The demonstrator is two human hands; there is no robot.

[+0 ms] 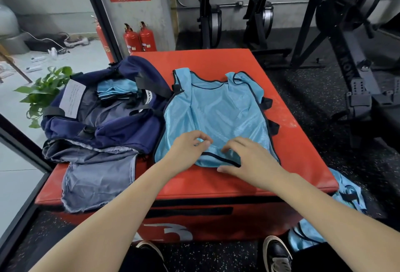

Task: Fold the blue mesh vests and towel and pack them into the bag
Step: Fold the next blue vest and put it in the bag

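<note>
Forearms, nearest the lens, reach fwd over the red padded surface (216, 180) to a blue mesh vest (216, 109) spread flat, neck end away from the viewer.

L to R: grey towel (97, 176) lies unfolded on the near-left corner of the surface, one edge drooping over the front, its far end tucked beside the bag. Navy bag (104, 118) sits open at far left; a stack of folded vests (114, 90) is already inside, so part of the packing looks done. Left hand (188, 148) rests on the vest's lower hem w/ fingers curled, appearing to pinch the mesh. Right hand (249, 159) sits on the hem just beside it, fingers bent, thumb on the bare surface; whether it actually grips cloth cannot be told. More blue vests (346, 193) lie crumpled on the floor off the near-right corner.

Status (est.): mid-task. Left to do: fold this vest, the floor vests and the towel, then pack all.

Surroundings: potted plant (47, 90) behind the bag, fire extinguishers (140, 38) by the pillar, rowing machines (346, 55) at right. Bag straps lie across the bag mouth and may snag incoming items; the towel crowds the bag's near side.
</note>
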